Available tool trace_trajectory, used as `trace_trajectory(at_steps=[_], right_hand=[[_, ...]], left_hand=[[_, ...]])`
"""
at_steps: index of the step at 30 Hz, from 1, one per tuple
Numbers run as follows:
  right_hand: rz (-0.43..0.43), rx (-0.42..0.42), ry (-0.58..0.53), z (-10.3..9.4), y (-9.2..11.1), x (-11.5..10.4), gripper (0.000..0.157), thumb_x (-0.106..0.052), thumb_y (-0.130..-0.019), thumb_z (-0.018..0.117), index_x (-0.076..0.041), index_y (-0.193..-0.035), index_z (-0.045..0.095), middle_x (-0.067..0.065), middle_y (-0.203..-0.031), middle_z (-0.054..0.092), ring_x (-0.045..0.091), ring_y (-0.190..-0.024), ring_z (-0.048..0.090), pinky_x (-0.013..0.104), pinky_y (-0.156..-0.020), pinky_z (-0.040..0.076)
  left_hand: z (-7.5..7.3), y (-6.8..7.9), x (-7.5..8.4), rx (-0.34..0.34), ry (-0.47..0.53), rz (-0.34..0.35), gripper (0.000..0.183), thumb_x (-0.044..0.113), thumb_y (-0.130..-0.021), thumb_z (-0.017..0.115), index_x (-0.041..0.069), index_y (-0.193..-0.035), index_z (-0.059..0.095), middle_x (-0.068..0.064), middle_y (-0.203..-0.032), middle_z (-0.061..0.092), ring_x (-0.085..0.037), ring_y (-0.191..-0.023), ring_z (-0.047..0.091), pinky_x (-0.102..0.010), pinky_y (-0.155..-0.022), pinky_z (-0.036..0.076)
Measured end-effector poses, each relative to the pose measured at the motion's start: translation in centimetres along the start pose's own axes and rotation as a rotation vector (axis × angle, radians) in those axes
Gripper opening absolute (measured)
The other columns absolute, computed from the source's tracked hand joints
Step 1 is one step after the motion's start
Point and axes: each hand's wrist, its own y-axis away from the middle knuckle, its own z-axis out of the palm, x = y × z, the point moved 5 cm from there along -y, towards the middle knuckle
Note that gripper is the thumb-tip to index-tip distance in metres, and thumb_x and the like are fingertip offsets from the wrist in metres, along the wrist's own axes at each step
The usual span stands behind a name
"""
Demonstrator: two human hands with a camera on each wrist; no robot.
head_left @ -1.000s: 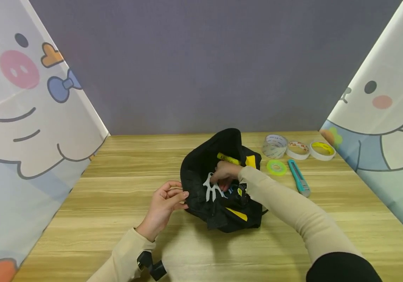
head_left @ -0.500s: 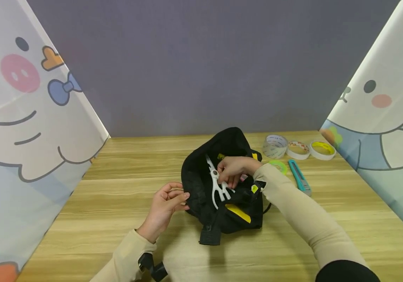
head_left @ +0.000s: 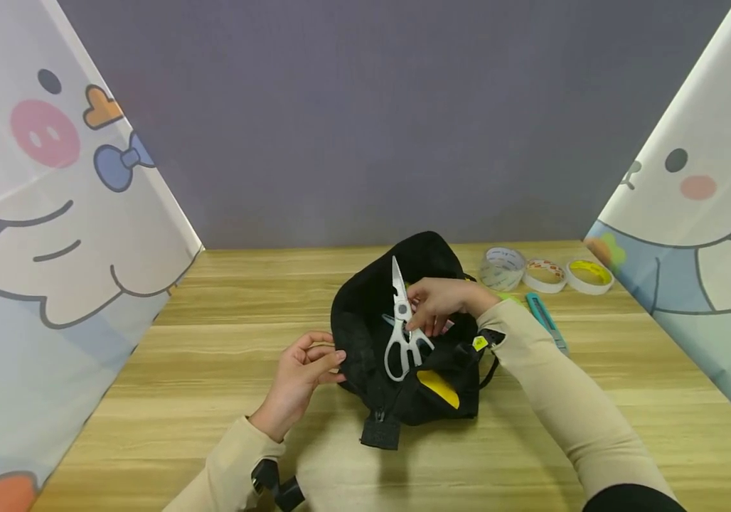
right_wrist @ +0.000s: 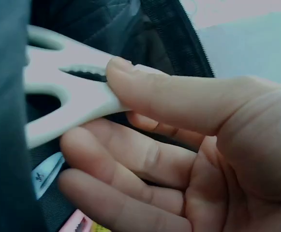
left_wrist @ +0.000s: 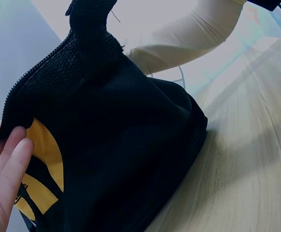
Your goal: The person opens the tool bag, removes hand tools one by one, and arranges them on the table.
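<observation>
White-handled scissors with silvery metal blades, seen above the open mouth of a black fabric bag with yellow panels; clock directions refer to the head view. The blade tip points to about twelve o'clock, the ring handles to six; whether the handles touch the bag cannot be told. The right hand lies at three o'clock of the scissors and pinches them near the pivot, its thumb against the neck of the handles and its lower fingers loosely bent. Sound handling, in our judgement, calls for a firm pinch close to that pivot, blades together, tip clear of the cloth, and a wrist level enough that the handles do not catch the rim. The right forearm enters from four o'clock. At nine o'clock of the bag, the left hand holds the rim lightly between thumb and fingers, its forearm rising from seven; a steady, gentle hold there should suffice to brace the mouth. Deeper in the bag, the right wrist view shows a pale blue object and a pink object, both partly hidden. Beyond, at two o'clock on the wood-grain table, stands a clear tape roll.
</observation>
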Motion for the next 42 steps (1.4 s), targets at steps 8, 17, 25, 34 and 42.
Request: trace_trajectory(at_steps=[8,17,25,34,42], right_hand=[[-0.116,0.11,-0.057,-1.2,0.8,-1.0,0.01,-0.005,-0.09,0.072,0.001,-0.094,0.065,0.009,-0.068,0.069,0.024,-0.061,0.068,0.046,-0.064,0.061],[-0.184,0.173,-0.107,-1.7,2.0,-2.6,0.012,-0.007,-0.095,0.067,0.004,-0.101,0.068,0.005,-0.069,0.066,0.015,-0.06,0.063,0.04,-0.062,0.061],[-0.232,0.211,-0.233,-3.3,4.9,-2.7,0.022,-0.007,-0.101,0.059,0.012,-0.112,0.062,0.014,-0.078,0.068,0.019,-0.062,0.066,0.037,-0.061,0.061],[-0.225,0.244,-0.29,-5.1,8.0,-1.0,0.025,-0.005,-0.103,0.054,0.012,-0.119,0.062,0.014,-0.079,0.068,0.021,-0.065,0.069,0.038,-0.063,0.062],[-0.233,0.25,-0.255,-5.9,9.8,0.7,0.022,-0.006,-0.103,0.055,0.008,-0.113,0.067,0.011,-0.075,0.066,0.022,-0.064,0.067,0.04,-0.063,0.062]], left_hand=[[0.0,0.0,-0.2,-0.004,0.012,-0.003,0.024,-0.009,-0.09,0.064,0.011,-0.103,0.061,0.002,-0.082,0.071,-0.009,-0.07,0.065,-0.03,-0.065,0.061],[0.0,-0.1,-0.2,0.0,0.012,0.003,0.025,-0.009,-0.09,0.063,0.013,-0.102,0.061,0.003,-0.082,0.07,-0.009,-0.069,0.064,-0.031,-0.066,0.062],[0.1,-0.1,-0.2,-0.011,0.006,0.003,0.023,-0.007,-0.091,0.064,0.012,-0.104,0.061,0.002,-0.082,0.07,-0.01,-0.071,0.065,-0.031,-0.066,0.061],[0.1,0.0,0.0,-0.023,0.003,0.007,0.023,-0.007,-0.091,0.064,0.012,-0.104,0.062,0.003,-0.083,0.07,-0.01,-0.071,0.065,-0.032,-0.067,0.062],[0.0,0.0,0.1,-0.031,-0.007,0.016,0.021,-0.004,-0.092,0.066,0.011,-0.106,0.061,0.002,-0.084,0.07,-0.01,-0.068,0.064,-0.032,-0.068,0.062]])
